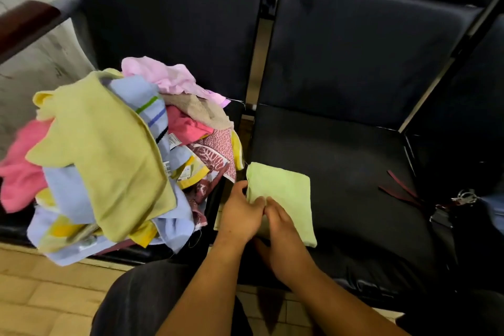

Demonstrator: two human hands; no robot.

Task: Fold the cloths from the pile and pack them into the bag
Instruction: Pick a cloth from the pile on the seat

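Note:
A folded light green cloth point(286, 194) lies on the black seat point(354, 172) in front of me. My left hand point(240, 213) grips its near left edge, fingers curled round the fabric. My right hand point(283, 229) lies beside it on the cloth's near edge, fingers bent down onto the cloth and touching the left hand. A pile of cloths point(109, 158) in yellow, pale blue, pink and patterned maroon is heaped on the seat to the left. A dark bag point(447, 221) with a strap and keys sits at the seat's right edge, mostly in shadow.
Dark padded seat backs point(354, 49) rise behind both seats, with a metal post point(261, 35) between them. A wooden armrest point(27, 22) juts out at far left. Tan floor tiles point(41, 294) show below, and my dark-trousered knee point(163, 308) is at the bottom.

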